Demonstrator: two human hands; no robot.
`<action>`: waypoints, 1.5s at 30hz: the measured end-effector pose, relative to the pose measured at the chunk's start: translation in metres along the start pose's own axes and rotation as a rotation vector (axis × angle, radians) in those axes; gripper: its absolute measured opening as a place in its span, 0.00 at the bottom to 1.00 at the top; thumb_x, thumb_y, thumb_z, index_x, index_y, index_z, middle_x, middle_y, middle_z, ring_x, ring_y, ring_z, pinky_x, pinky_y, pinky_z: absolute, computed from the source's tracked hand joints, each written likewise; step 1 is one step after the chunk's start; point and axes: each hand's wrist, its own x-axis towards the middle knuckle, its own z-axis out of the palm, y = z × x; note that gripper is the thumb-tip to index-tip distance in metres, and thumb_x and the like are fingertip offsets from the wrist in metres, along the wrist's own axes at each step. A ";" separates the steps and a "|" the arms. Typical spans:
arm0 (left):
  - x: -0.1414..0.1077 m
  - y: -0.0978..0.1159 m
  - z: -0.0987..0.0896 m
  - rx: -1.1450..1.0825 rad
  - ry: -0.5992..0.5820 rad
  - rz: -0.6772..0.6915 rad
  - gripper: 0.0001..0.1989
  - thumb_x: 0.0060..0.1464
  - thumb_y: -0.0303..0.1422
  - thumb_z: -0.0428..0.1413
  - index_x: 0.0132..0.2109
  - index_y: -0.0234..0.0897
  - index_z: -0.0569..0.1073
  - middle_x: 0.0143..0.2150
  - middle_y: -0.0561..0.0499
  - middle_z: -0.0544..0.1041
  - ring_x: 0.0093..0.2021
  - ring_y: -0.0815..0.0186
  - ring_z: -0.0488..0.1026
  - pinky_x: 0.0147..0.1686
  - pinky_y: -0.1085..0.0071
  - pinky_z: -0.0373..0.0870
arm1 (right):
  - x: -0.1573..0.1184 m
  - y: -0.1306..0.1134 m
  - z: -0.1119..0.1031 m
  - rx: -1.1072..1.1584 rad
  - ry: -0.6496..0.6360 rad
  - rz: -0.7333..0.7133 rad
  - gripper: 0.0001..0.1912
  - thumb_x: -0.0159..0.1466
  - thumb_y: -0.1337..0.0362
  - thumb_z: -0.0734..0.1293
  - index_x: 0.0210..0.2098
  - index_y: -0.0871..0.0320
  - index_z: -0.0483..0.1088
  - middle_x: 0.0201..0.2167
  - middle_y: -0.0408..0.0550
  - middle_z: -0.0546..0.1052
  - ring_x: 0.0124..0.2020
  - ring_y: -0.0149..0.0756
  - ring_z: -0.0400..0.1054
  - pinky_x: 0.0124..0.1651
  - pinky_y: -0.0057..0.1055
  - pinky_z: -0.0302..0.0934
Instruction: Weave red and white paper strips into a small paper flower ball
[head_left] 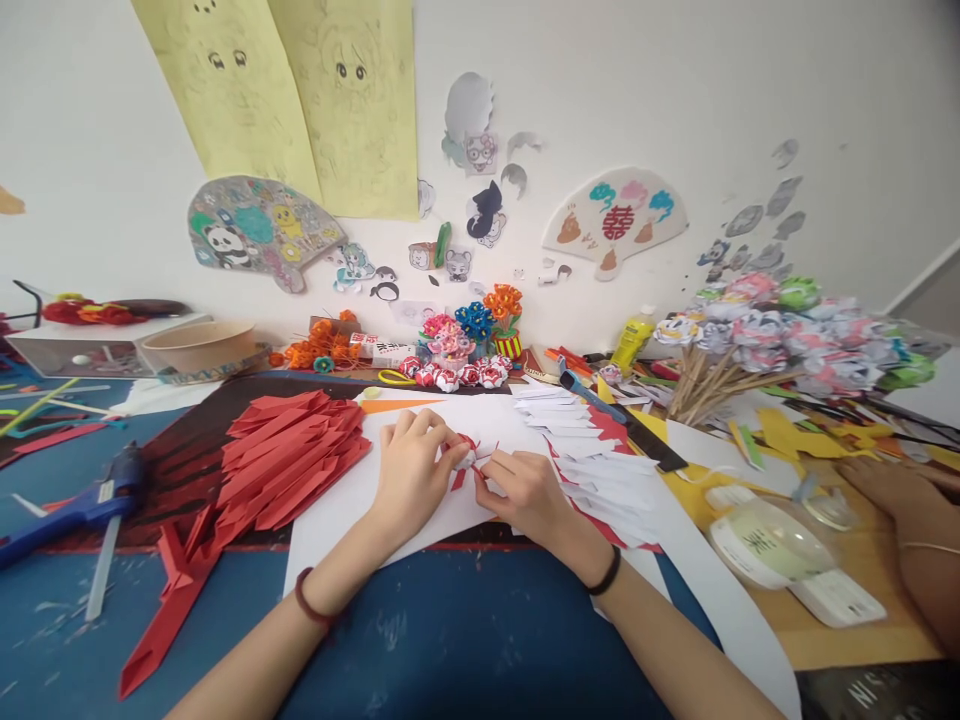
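Between my two hands is a small red and white paper piece [459, 479], partly hidden by the fingers. My left hand [417, 462] pinches it from the left, thumb and fingers together. My right hand [525, 492] is closed at its right side, fingertips on a thin red strip of it. Both hands are over white paper sheets [330, 530]. A pile of folded red paper strips [289, 455] lies left of my left hand. Folded white paper strips [600, 465] are spread on the right, over some red paper.
A blue glue gun [97, 505] lies far left. Paper flowers [450, 345] stand along the wall, with a bouquet of paper roses [772, 335] at right. A clear container [769, 540] sits near another person's arm [919, 540].
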 end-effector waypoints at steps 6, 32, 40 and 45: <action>-0.003 0.002 0.005 0.018 -0.041 0.019 0.09 0.62 0.35 0.53 0.33 0.39 0.74 0.38 0.52 0.72 0.40 0.62 0.63 0.39 0.63 0.53 | 0.001 -0.001 0.000 0.018 -0.054 0.058 0.12 0.65 0.66 0.62 0.25 0.59 0.68 0.20 0.41 0.69 0.21 0.28 0.57 0.27 0.30 0.47; -0.004 -0.001 0.003 0.236 -0.154 0.302 0.10 0.62 0.27 0.49 0.48 0.42 0.71 0.41 0.48 0.74 0.42 0.59 0.67 0.41 0.61 0.56 | -0.003 0.000 0.002 0.147 -0.233 0.217 0.13 0.62 0.57 0.67 0.25 0.58 0.70 0.21 0.40 0.75 0.21 0.27 0.64 0.27 0.27 0.48; 0.000 -0.014 -0.003 0.394 -0.058 0.317 0.12 0.60 0.21 0.47 0.42 0.40 0.72 0.41 0.46 0.76 0.42 0.57 0.67 0.42 0.58 0.55 | 0.004 0.012 -0.007 0.108 -0.176 0.487 0.05 0.62 0.63 0.66 0.30 0.56 0.71 0.24 0.39 0.73 0.25 0.29 0.66 0.28 0.27 0.49; -0.007 -0.002 0.004 0.407 -0.161 0.446 0.07 0.61 0.25 0.48 0.40 0.37 0.70 0.40 0.46 0.74 0.42 0.58 0.67 0.39 0.60 0.55 | 0.000 0.016 -0.001 0.169 -0.366 0.386 0.07 0.62 0.58 0.68 0.31 0.54 0.71 0.26 0.39 0.74 0.27 0.30 0.68 0.28 0.27 0.49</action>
